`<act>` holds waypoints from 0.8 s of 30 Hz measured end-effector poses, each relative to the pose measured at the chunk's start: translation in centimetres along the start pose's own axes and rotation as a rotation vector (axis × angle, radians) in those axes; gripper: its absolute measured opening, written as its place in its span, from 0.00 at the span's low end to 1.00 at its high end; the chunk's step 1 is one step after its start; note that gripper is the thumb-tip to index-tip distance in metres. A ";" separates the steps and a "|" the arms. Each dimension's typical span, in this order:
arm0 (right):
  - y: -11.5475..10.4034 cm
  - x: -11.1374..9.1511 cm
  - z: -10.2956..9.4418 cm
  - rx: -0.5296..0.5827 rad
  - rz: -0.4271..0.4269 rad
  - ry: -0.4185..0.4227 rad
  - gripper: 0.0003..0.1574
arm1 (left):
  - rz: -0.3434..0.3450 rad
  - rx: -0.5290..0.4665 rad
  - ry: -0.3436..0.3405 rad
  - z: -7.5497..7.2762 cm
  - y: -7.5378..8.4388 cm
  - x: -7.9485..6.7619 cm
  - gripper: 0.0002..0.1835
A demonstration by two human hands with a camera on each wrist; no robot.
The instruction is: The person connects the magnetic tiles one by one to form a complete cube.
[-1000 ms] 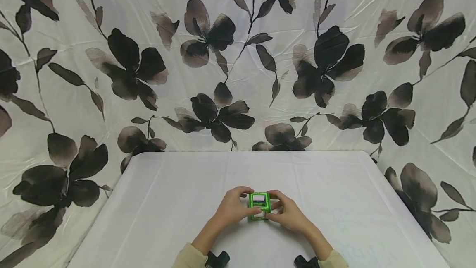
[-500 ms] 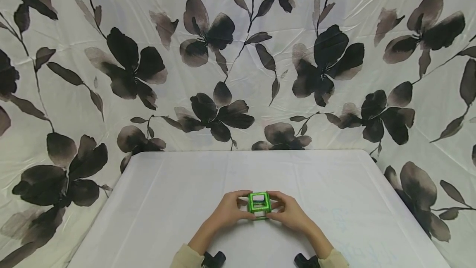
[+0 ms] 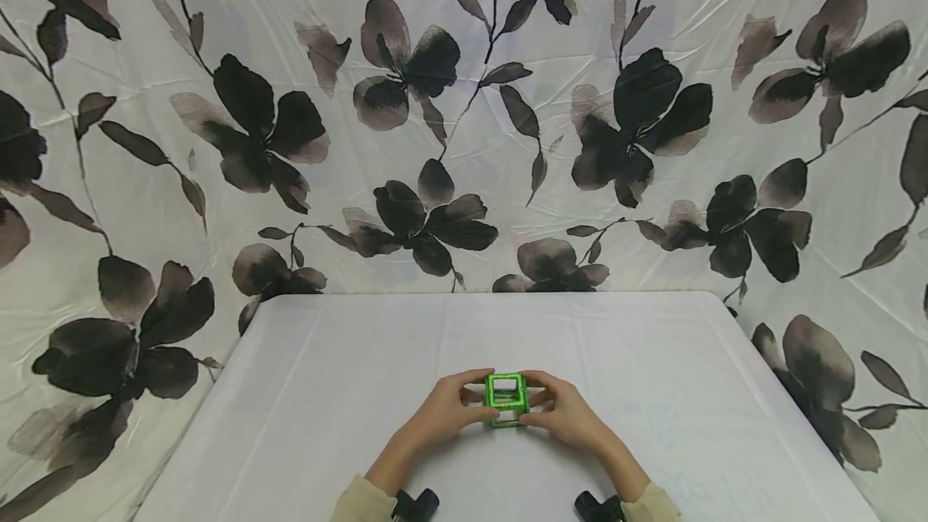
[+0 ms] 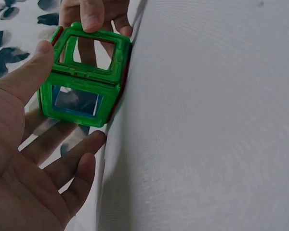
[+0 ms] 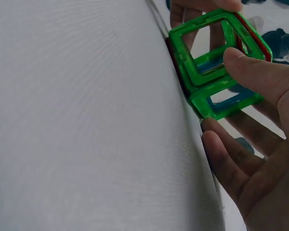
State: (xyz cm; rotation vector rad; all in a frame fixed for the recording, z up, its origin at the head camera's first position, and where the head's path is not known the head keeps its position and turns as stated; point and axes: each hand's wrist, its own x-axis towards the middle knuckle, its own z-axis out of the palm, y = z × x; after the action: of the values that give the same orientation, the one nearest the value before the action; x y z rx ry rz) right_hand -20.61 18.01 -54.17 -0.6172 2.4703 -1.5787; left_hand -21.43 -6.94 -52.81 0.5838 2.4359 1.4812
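Note:
A small cube of magnetic frame tiles (image 3: pixel 507 392) stands on the white table between both hands. Green open-centred tiles make up the sides seen best; red edges show along its flanks in the wrist views, with some blue inside. The left hand (image 3: pixel 444 409) grips its left side, thumb (image 4: pixel 36 67) at a near edge and the other fingers behind and below. From the right, the right hand (image 3: pixel 569 417) holds the opposite side, its thumb (image 5: pixel 253 67) pressed on a green tile (image 5: pixel 202 79). Part of the far faces is hidden by fingers.
The white table (image 3: pixel 326 393) extends around the hands to its far edge. Behind it hangs a pale cloth (image 3: pixel 507 208) with dark flowers. Black wrist devices (image 3: pixel 416 504) sit by both cream sleeves (image 3: pixel 365 498) at the front.
The left thumb came off the front of the cube, shifted toward its left edge, and now touches there again. The cube and right hand have stayed nearly in place.

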 end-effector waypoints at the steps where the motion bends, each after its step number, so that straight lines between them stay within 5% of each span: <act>1: -0.1 0.0 0.0 -0.003 0.001 0.000 0.41 | -0.001 -0.002 0.000 0.0 0.0 0.0 0.39; 24: -0.4 0.2 -0.6 0.029 0.039 -0.050 0.47 | -0.014 0.013 0.001 -0.4 -0.3 0.1 0.40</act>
State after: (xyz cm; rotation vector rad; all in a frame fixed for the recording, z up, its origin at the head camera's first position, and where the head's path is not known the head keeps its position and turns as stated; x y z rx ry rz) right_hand -20.89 18.31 -53.55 -0.5927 2.4041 -1.5632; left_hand -21.70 -7.36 -52.89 0.5681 2.4473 1.4619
